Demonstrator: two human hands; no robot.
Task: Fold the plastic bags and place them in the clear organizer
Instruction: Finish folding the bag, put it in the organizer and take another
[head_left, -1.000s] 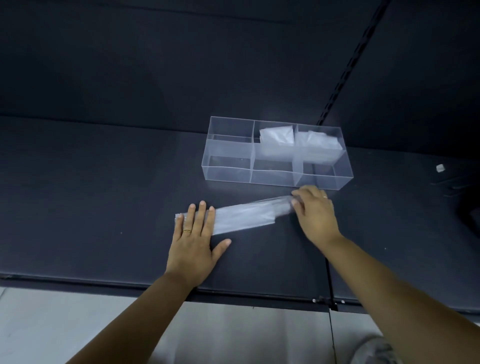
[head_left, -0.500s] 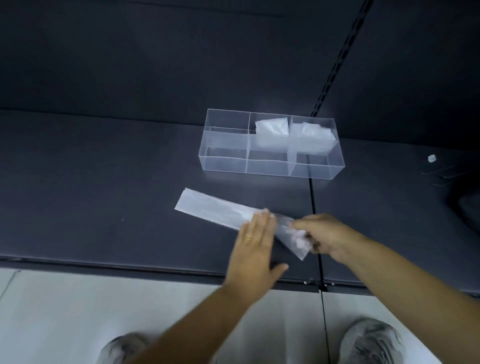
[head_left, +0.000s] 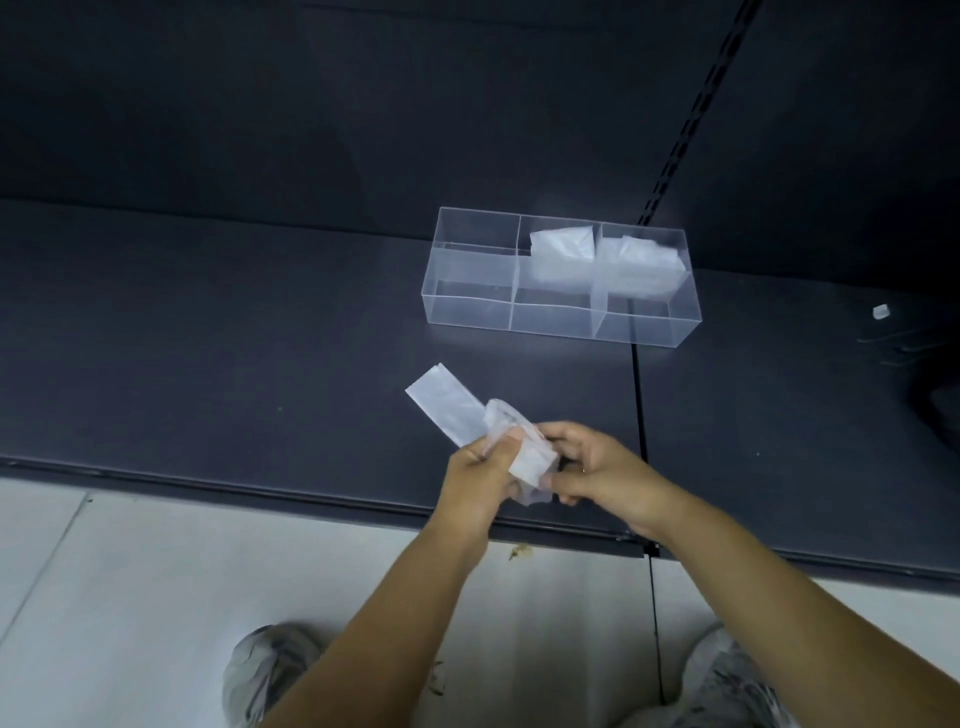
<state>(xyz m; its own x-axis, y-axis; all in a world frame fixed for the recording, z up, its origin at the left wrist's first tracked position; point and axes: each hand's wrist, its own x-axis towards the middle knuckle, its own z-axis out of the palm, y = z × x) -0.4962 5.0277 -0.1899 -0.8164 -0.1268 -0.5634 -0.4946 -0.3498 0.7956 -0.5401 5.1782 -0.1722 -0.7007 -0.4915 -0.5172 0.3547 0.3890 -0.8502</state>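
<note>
A translucent plastic bag (head_left: 448, 406), folded into a long strip, lies slanted on the dark shelf (head_left: 208, 338) near its front edge. Its near end is rolled up and held between both hands. My left hand (head_left: 483, 470) pinches the roll from the left, my right hand (head_left: 592, 467) grips it from the right. The clear organizer (head_left: 467, 306) with three compartments stands farther back. A folded bag (head_left: 563, 249) fills the middle compartment and another (head_left: 639, 262) the right one. The left compartment holds nothing.
A vertical seam (head_left: 638, 405) splits the shelf just right of my hands. A small white piece (head_left: 880, 311) lies at the far right. Below the shelf edge are pale floor tiles (head_left: 130, 597) and two shoes (head_left: 270, 670).
The strip has turned from level to slanted. Both hands came together at its near end, lifted it off the shelf and rolled it up. The view has tilted down toward the floor.
</note>
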